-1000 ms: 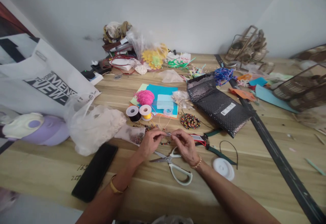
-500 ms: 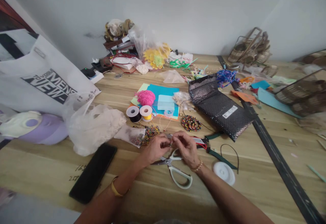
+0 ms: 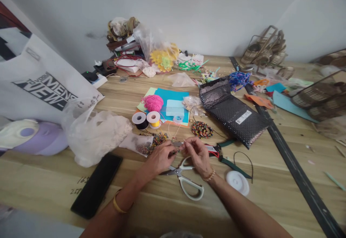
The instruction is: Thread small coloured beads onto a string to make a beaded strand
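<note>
My left hand [image 3: 162, 157] is closed in a pinch; tiny dark bead-like bits show at its fingertips. Close beside it, my right hand [image 3: 198, 155] pinches a thin pale strand whose tip pokes up. Just below both hands lie scissors [image 3: 191, 191] with white handles, blades parted. Multicoloured beads [image 3: 157, 142] spill from a small clear bag [image 3: 135, 142] left of my left hand. A coil of strung beads [image 3: 202, 129] rests beyond my right hand. Pliers with dark green handles [image 3: 235, 167] lie partly behind that hand.
Black [image 3: 140, 121] and yellow [image 3: 154, 119] thread spools stand by pink yarn [image 3: 152, 102]. A phone [image 3: 97, 185] lies at left near a plastic bag [image 3: 94, 137]. To the right are a white spool [image 3: 237, 183] and a black bubble mailer [image 3: 235, 111].
My hands have drawn slightly apart at the fingertips, and the pale strand now shows above the right fingers. The view has shifted a little; the things on the table stay put.
</note>
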The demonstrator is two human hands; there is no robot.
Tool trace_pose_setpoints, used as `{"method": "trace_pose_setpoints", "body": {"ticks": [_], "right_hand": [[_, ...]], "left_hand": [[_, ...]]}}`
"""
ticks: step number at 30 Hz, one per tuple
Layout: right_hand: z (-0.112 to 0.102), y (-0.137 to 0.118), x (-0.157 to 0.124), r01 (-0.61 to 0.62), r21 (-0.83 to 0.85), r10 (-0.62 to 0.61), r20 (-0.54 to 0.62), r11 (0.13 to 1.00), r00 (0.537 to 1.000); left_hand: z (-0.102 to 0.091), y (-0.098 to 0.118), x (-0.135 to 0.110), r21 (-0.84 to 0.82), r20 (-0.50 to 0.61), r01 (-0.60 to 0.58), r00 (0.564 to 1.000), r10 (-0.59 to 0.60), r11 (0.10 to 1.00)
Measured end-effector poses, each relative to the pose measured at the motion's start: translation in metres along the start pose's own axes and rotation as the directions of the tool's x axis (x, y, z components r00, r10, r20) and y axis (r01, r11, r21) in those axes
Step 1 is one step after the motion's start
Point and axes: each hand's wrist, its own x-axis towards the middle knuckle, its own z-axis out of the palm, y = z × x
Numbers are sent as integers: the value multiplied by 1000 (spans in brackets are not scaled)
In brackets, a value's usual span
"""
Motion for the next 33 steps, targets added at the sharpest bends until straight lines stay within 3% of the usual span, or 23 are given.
{"method": "trace_pose_setpoints", "body": {"ticks": [16,25,33], "right_hand": [[0,4,0,-20,16,20,-21,1000,1000],[-1,6,3,18,-38,-19,-23,999,1000],[-1,6,0,73,-98,-72,14,992,997]], "left_hand": [[-10,-4,-1,24,69,3,998,-5,1000],[-30,-16,2,-168,-163,55,983,-82,984],[-23,-16,2,-213,-205,124,964,-168,969]]}}
